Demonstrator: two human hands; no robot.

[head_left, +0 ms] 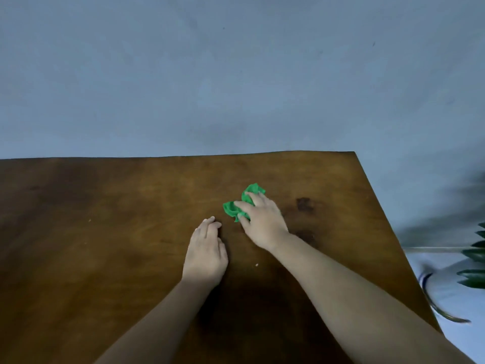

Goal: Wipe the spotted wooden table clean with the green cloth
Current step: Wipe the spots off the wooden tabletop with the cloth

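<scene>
Grey-blue wall (236,74), green plant leaves (473,261) at right edge

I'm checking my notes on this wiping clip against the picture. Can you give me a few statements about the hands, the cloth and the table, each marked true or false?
1. The right hand presses on the green cloth. True.
2. The left hand also holds the cloth. False: it rests flat on the wooden table, apart from the cloth.
3. The cloth is spread out flat. False: it is bunched up under the fingers.
4. A dark spot lies on the table to the right of the cloth. True.
5. A small white speck lies between the two forearms. True.
6. The cloth hangs over the table's far edge. False: it lies well inside the tabletop.
</scene>
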